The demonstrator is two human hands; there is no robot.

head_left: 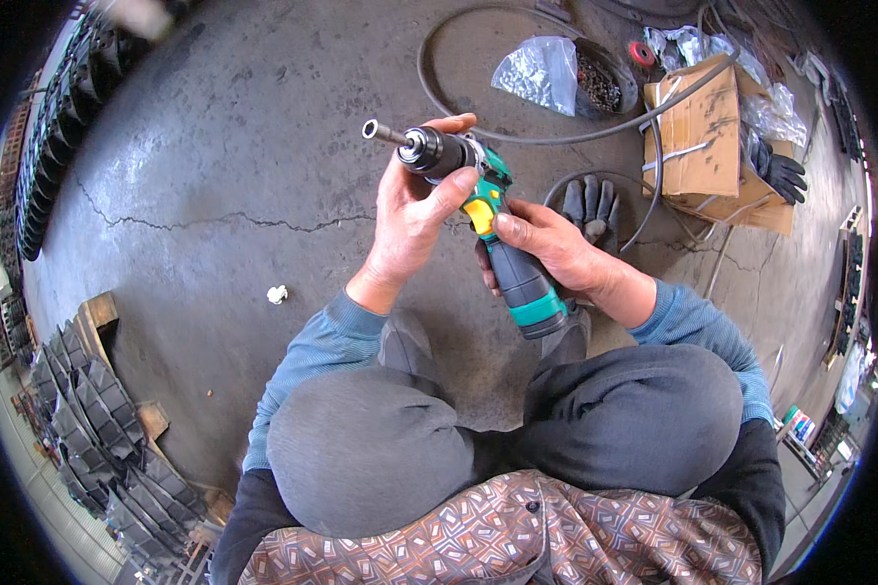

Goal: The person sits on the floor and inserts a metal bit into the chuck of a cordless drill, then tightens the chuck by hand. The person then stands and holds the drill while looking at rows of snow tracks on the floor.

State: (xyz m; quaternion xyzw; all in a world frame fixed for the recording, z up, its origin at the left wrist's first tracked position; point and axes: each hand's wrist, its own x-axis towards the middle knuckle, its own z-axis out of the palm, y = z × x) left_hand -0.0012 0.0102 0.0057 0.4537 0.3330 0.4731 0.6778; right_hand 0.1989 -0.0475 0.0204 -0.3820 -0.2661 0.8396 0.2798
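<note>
In the head view, the drill [519, 275] is held above the floor [234, 302], in front of the knees [361, 448]. Its chuck [433, 153] is clasped by the left hand [405, 219], whose grip is closed on it between thumb and fingers. Its handle is wrapped by the grip of the right hand [561, 252], with the thumb laid beside the yellow trigger [479, 215]. A socket [379, 131] is fitted at the front and pointed away to the left. Beyond the right hand, a glove [592, 203] is laid near a carton [702, 132]. A clear bag [539, 75] is set just beside a bowl [626, 88], and a hose [422, 63] is curved around both.
</note>
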